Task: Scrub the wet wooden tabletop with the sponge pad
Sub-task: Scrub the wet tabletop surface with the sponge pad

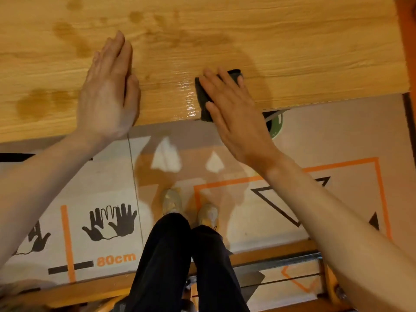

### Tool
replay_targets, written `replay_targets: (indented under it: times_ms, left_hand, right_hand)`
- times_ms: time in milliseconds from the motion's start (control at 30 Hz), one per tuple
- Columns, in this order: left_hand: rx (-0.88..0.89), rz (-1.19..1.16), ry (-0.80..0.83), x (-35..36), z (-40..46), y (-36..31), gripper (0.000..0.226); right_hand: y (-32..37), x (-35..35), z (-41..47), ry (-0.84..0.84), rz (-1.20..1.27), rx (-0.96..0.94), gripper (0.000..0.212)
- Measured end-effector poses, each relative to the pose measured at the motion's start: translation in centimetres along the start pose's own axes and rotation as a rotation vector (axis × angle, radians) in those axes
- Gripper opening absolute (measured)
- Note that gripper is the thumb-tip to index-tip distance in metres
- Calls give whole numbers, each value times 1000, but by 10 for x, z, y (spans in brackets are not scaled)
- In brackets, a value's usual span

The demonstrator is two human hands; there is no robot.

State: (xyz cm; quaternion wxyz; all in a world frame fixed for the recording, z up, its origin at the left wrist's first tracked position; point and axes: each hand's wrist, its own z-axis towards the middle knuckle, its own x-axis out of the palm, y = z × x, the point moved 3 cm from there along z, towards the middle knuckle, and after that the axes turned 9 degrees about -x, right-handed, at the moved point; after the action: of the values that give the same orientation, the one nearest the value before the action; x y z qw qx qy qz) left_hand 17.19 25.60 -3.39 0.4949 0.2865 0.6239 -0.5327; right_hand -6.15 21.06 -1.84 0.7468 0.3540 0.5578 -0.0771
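Observation:
The wooden tabletop (pixel 292 48) fills the top of the head view, with dark damp patches and a glossy wet streak near its front edge. A dark sponge pad (pixel 203 95) lies at that front edge, just right of the wet streak. My right hand (pixel 234 113) presses on the pad with straight, spread fingers, covering most of it. My left hand (pixel 108 93) rests flat on the wood to the left, fingers straight and together, apart from the pad.
A green cup or bucket (pixel 275 126) shows below the table's front edge, right of my right hand. Below are my legs and shoes (pixel 171 201) on a floor marked with orange lines and hand symbols. An orange frame (pixel 405 41) borders the table's right end.

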Motion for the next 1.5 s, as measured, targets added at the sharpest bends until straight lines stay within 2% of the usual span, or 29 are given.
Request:
replay_targets:
  times_ms: [67, 133, 233, 333, 467, 533, 633, 767, 867, 1033, 1100, 1200, 1333, 1500]
  left_hand:
    - [-11, 12, -6, 0, 0, -1, 54]
    - [-10, 18, -8, 1, 1, -1, 54]
    - [-3, 22, -16, 2, 1, 0, 54]
    - [9, 21, -28, 1, 1, -1, 54]
    - [6, 22, -26, 0, 0, -3, 53]
    - [3, 26, -20, 0, -1, -3, 53]
    - [-4, 17, -14, 1, -1, -1, 53]
    - [3, 8, -12, 1, 1, 1, 54]
    - [-1, 7, -9, 1, 1, 1, 55]
    - [-14, 14, -7, 1, 1, 1, 56]
    - [-7, 17, -7, 1, 2, 1, 56]
    - [11, -7, 23, 0, 3, 2, 55]
    - [52, -71, 49, -16, -1, 27, 54]
    - [-8, -56, -7, -49, -11, 109, 53]
  right_hand:
    - [-34, -21, -17, 80, -54, -136, 46]
    - [-74, -44, -44, 87, -92, -110, 46]
    - [-103, -56, -75, 13, -90, -33, 46]
    - [-93, -39, -72, -129, -109, -55, 43]
    - [-35, 14, -34, -296, -148, -215, 36]
    - [-14, 27, -20, -281, -165, -320, 41]
    - [-38, 10, -28, -186, -202, -434, 40]
    - [-103, -28, -74, -261, -246, -263, 38]
    - [-100, -23, -79, -330, -216, -158, 35]
    - [-12, 30, -21, -385, -174, -245, 32]
    - [13, 41, -2, -316, -163, -336, 34]
    - [-1, 24, -1, -160, -194, -443, 36]
    - [-39, -6, -34, -190, -220, -267, 36]
    - [-1, 23, -17, -266, -197, -250, 31]
